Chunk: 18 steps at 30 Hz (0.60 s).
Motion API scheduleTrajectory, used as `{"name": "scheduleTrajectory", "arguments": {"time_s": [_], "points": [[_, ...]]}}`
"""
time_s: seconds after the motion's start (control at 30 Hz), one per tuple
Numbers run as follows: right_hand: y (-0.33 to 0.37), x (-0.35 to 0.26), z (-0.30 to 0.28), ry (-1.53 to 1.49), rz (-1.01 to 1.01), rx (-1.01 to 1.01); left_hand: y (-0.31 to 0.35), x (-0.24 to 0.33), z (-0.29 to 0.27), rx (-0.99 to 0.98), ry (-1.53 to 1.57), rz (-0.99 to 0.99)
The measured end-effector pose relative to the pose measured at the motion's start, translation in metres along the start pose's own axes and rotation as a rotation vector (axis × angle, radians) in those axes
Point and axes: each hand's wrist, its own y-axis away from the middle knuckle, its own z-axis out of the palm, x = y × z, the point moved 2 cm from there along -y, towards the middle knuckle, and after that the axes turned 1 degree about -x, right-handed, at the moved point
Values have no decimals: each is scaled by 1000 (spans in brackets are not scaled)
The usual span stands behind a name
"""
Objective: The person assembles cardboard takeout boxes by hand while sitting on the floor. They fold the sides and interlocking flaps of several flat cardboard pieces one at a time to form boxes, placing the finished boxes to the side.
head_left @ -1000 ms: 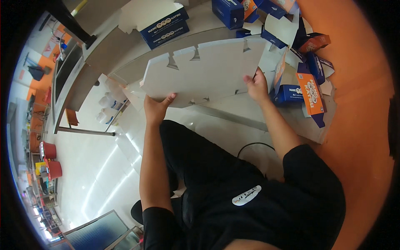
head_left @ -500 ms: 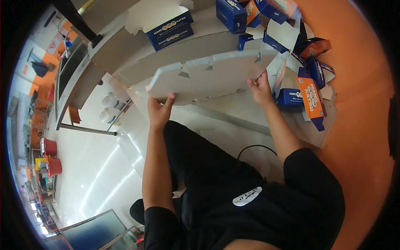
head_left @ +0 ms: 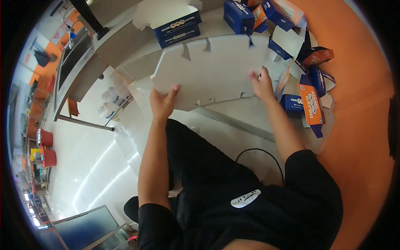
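The left hand (head_left: 163, 102) and right hand (head_left: 263, 85) are closed on opposite ends of a pale cardboard sheet (head_left: 216, 71) at upper centre, thumbs showing, most other fingers hidden behind it. Beyond, blue boxes (head_left: 178, 31) stand stacked; at upper right, jumbled cartons (head_left: 309, 104) overlap on the surface (head_left: 241, 111), one cut off by the frame.

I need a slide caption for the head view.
Left hand and right hand hold notched pale cardboard near blue boxes.

The person's left hand (head_left: 163, 102) and right hand (head_left: 263, 85) grip flat, notched, whitish cardboard (head_left: 221, 68) near folded blue-and-orange cardboard boxes (head_left: 310, 104).
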Motion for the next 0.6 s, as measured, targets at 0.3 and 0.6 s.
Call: {"name": "scheduleTrajectory", "arguments": {"time_s": [0.3, 0.6], "points": [[-75, 51, -5, 191, 756, -467, 7, -33, 34, -23, -153, -652], [-68, 16, 42, 351, 732, -869, 16, -63, 11, -37, -197, -895]]}}
